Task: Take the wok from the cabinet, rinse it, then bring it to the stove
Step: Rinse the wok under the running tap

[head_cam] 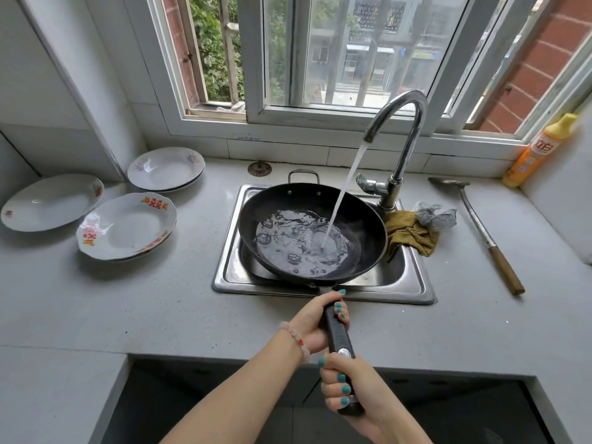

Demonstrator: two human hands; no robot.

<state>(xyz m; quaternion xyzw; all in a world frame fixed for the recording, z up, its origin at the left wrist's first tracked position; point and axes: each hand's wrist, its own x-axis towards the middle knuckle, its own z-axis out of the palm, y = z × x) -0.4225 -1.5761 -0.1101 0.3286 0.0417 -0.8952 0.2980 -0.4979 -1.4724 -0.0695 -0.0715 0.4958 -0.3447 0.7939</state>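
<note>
The black wok [312, 230] is held level over the steel sink [413, 277] under the running faucet [403, 129], its long handle [341, 341] wrapped by the left hand [315, 322] forward and the right hand [347, 389] at the end, so the pooled water's weight is shared

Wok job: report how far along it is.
Done: the wok is out of the cabinet and sits over the sink. In hand: rinsing. The faucet runs into the pan, water pools in it, and the left hand and right hand both grip the handle. Left: pour the water out and carry it to the stove, which is not in view.
</note>
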